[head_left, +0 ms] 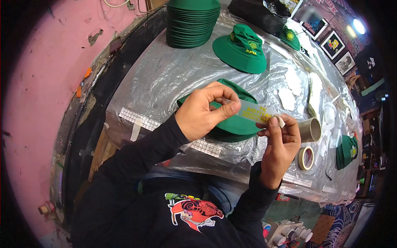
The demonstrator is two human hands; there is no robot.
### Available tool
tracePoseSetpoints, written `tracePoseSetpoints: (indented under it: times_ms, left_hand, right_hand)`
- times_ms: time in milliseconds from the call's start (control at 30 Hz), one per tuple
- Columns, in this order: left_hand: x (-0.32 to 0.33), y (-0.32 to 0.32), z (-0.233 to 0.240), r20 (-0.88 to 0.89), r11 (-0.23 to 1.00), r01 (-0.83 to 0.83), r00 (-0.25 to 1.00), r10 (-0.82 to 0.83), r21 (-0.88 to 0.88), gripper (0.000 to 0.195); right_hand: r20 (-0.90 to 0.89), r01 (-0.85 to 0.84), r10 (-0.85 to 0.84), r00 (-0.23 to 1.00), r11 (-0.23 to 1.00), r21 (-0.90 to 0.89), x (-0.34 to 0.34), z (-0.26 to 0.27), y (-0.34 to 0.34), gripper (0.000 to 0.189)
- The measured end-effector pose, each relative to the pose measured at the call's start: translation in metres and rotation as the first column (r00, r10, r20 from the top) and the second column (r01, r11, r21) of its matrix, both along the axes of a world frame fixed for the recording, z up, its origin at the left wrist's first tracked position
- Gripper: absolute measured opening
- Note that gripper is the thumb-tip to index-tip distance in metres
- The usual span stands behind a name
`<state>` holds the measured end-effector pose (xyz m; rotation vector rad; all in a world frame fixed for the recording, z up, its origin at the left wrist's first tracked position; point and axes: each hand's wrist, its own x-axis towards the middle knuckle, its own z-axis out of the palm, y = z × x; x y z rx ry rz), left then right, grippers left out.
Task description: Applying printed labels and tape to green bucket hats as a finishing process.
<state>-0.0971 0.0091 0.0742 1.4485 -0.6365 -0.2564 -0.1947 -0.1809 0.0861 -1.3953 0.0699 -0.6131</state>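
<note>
Between my two hands a strip of translucent transfer film [252, 112] with yellow printed lettering is stretched out. My left hand [208, 109] pinches its left end between thumb and fingers. The right end is gripped by my right hand [280, 136], where a small whitish piece of tape or backing [281, 121] shows at the thumb. Below the film lies a green fabric bucket hat [231, 131] on the plastic-covered table [145, 80]; my left hand and the film hide part of it.
Beyond stand a tall stack of green hats [193, 26] and a hat with yellow prints [242, 49]. To the right are a cardboard tube [310, 130], a masking tape roll [306, 158] and more green hats [345, 152]. White paper scraps [287, 98] lie nearby. A pink wall [62, 71] borders the left.
</note>
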Motion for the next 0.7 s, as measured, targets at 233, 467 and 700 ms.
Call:
tracePoseSetpoints:
  times_ms: [233, 467, 700]
  left_hand:
    - [-0.002, 0.0, -0.002, -0.048, 0.999, 0.019, 0.999, -0.02, -0.028, 0.024]
    - [-0.003, 0.006, 0.003, -0.05, 0.999, 0.0, 0.999, 0.003, 0.053, 0.023]
    - [-0.002, 0.003, 0.005, -0.044, 0.995, 0.085, 0.995, -0.087, -0.046, 0.024]
  right_hand:
    - [-0.001, -0.032, 0.032, 0.999, 0.999, -0.023, 0.002, 0.002, 0.008, 0.018]
    - [-0.099, 0.02, -0.033, 0.994, 0.992, -0.128, 0.001, 0.004, 0.004, 0.023]
    - [-0.081, 0.058, -0.073, 0.994, 0.984, -0.17, -0.003, 0.01, -0.008, 0.016]
